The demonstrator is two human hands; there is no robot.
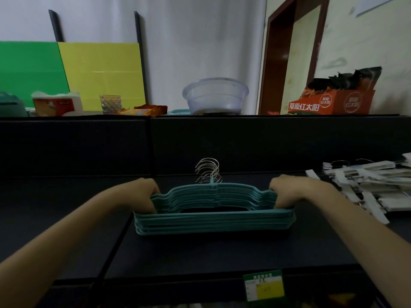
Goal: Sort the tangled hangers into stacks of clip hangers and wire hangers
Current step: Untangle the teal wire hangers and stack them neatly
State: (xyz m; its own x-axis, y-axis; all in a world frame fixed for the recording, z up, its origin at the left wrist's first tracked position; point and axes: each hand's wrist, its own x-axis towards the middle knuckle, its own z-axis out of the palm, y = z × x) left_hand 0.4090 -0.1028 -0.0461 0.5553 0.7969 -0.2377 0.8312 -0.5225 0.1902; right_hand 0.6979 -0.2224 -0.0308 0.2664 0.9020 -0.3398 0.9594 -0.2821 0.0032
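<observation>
A neat stack of several teal wire hangers (213, 221) with silver hooks (209, 171) lies on the dark table in front of me, hooks pointing away. My left hand (142, 194) grips the stack's left shoulder and my right hand (287, 192) grips its right shoulder, fingers curled around the wires. A pile of white clip hangers (367, 183) lies at the table's right edge, just beyond my right wrist.
A dark upright panel (200, 143) walls the table's far side. Behind it stand a clear plastic bowl (214, 95), a glass (110, 104), a tissue pack (56, 104) and an orange box (331, 101). A green-yellow label (264, 286) sticks to the near edge.
</observation>
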